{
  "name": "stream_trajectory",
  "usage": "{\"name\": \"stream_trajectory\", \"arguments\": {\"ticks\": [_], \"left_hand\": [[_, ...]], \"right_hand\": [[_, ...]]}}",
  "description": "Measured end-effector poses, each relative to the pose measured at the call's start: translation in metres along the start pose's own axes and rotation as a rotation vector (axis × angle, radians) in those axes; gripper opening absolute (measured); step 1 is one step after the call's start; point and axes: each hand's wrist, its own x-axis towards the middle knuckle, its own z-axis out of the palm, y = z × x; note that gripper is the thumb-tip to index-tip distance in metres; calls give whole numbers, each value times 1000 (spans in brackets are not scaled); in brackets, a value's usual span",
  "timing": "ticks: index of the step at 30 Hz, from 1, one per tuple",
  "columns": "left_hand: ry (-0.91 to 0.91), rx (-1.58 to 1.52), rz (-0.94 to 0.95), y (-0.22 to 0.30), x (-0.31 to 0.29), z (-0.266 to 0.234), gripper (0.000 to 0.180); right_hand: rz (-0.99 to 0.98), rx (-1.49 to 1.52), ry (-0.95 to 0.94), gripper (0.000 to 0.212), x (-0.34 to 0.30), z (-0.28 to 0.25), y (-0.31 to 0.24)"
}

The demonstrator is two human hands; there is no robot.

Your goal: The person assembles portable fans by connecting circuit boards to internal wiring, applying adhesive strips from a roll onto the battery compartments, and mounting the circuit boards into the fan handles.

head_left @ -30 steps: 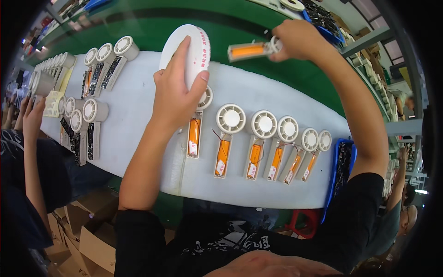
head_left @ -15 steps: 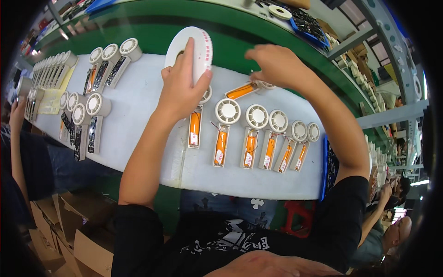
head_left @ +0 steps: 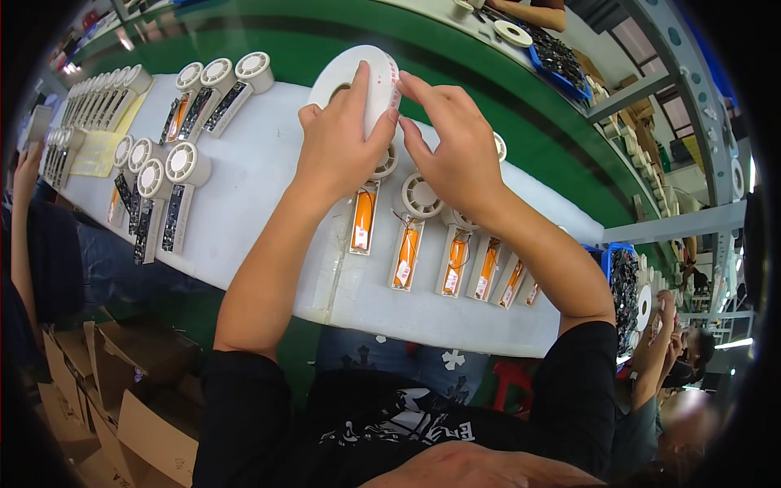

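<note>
My left hand [head_left: 338, 150] grips a large white roll of stickers [head_left: 379, 91], its index finger lying along the flat side. Small red print runs around the roll's rim. At that rim is my right hand [head_left: 455, 150], thumb and index finger apart and their tips close to or touching it; whether a sticker is lifted cannot be made out. Under my hands, white handheld fans with opened handles stand in a row. An orange battery [head_left: 405, 254] with a white sticker shows in one handle, and another battery [head_left: 363, 218] lies left of it. My right arm partly covers the row.
On the left of the white tabletop [head_left: 260, 187] are several fans [head_left: 187, 163] with dark circuit boards. A yellow sheet [head_left: 98, 154] lies beyond them. Blue bins [head_left: 622, 276] of dark parts sit at the right. Cardboard boxes [head_left: 154, 431] stand below left. Other people work nearby.
My right hand has come left from the fan lying at the back to the roll's rim. My left hand still holds the roll. The whole view has shifted slightly.
</note>
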Motion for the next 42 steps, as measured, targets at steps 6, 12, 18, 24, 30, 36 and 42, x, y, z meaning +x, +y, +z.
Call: {"name": "stream_trajectory", "arguments": {"ticks": [6, 12, 18, 24, 30, 36, 42], "left_hand": [[67, 133, 4, 1, 1, -1, 73], [81, 88, -9, -11, 4, -1, 72], [-42, -252, -62, -5, 5, -10, 64], [-166, -850, -125, -18, 10, -19, 50], [15, -829, -201, -33, 18, -24, 49], [159, -729, -213, -25, 16, -19, 52], [142, -606, -234, -24, 9, -6, 54]], "right_hand": [[24, 88, -6, 52, -5, 0, -4], [268, 425, 1, 41, 7, -2, -8], [585, 875, -84, 35, 22, 5, 14], [-331, 414, 145, 37, 31, 7, 18], [19, 721, 331, 32, 41, -44, 10], [919, 738, -139, 36, -9, -42, 33], [1065, 688, -190, 29, -35, -33, 28]]}}
